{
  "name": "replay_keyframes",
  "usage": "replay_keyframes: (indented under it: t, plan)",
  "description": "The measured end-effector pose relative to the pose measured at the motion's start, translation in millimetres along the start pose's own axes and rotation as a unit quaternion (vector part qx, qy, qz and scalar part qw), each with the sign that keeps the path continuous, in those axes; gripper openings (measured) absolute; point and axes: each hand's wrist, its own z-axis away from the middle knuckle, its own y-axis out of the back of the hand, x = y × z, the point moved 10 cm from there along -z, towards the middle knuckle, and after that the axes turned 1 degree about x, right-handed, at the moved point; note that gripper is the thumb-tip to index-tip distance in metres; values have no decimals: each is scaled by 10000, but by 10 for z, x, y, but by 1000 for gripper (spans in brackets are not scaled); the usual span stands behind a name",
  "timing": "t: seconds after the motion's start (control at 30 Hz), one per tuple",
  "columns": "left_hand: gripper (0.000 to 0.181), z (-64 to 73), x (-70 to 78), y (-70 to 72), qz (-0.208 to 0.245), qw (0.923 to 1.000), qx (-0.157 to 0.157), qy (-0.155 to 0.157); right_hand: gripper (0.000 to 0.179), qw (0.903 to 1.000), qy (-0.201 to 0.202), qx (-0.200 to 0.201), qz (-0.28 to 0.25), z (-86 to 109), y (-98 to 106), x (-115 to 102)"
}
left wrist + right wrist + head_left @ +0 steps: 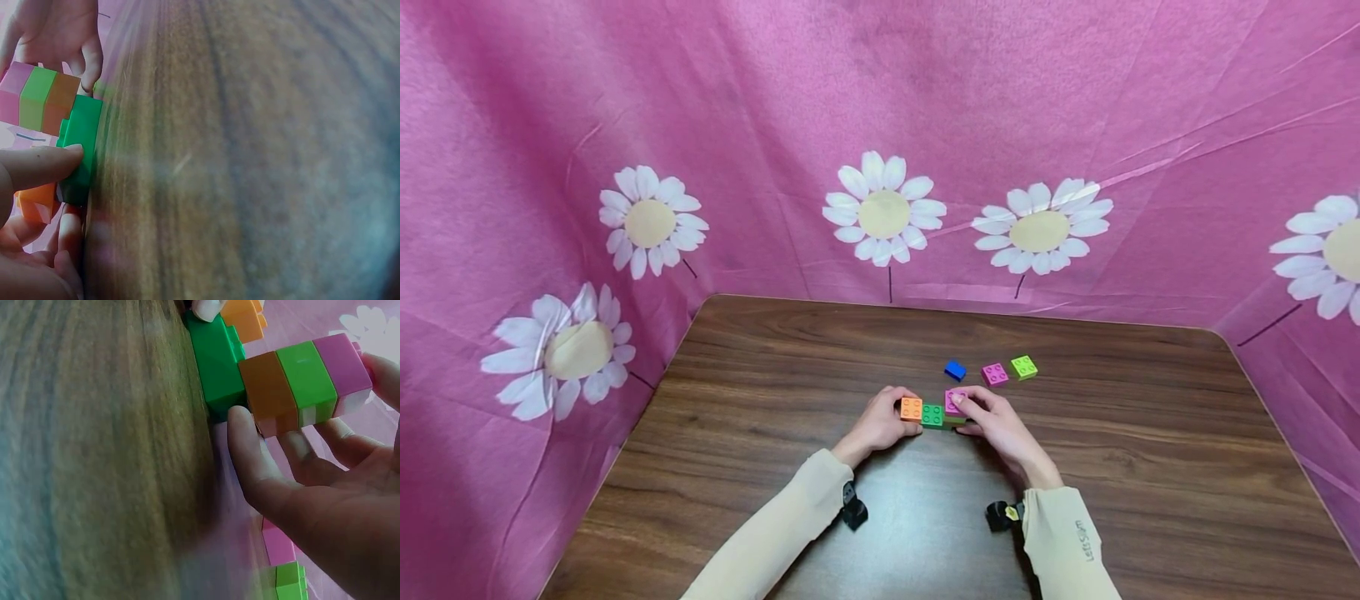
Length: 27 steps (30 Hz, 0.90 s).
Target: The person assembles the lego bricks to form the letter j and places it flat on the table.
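Note:
A long green building brick point(932, 416) stands on the table with an orange brick point(912, 408) on its left end. My left hand point(880, 421) pinches the green brick around that end, its thumb pressed on the near side. At the other end, my right hand point(1006, 427) holds a stack of three bricks point(306, 375): brown-orange at the bottom, lime green in the middle, pink on top. Its index finger lies on the pink brick, its thumb low near the green brick. The stack's bottom brick is right at the green brick's studs, leaning slightly in the right wrist view.
Beyond the hands lie three loose bricks: a small blue brick point(955, 371), a pink brick point(995, 374) and a lime brick point(1024, 367). The wooden table point(775, 350) ends at a pink curtain point(760, 125) with daisies at the back and sides.

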Motion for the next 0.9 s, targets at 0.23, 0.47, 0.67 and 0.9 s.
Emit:
replay_keyframes:
  t: [0.23,0.47,0.67,0.9]
  plan:
    - [38,1,-3,0,-10,10000,8,-21,52,9993,24,140,352,-8,100,1]
    - [39,-5,10,9,-13,10000,7,-68,49,9991,157,-10,396,-25,79,5]
    - [39,-6,7,4,-50,10000,0,-49,47,9998,168,-142,-7,-32,7,1]
    - [38,-4,16,16,-45,10000,18,-67,48,9998,134,-157,-9,-31,-8,-8]
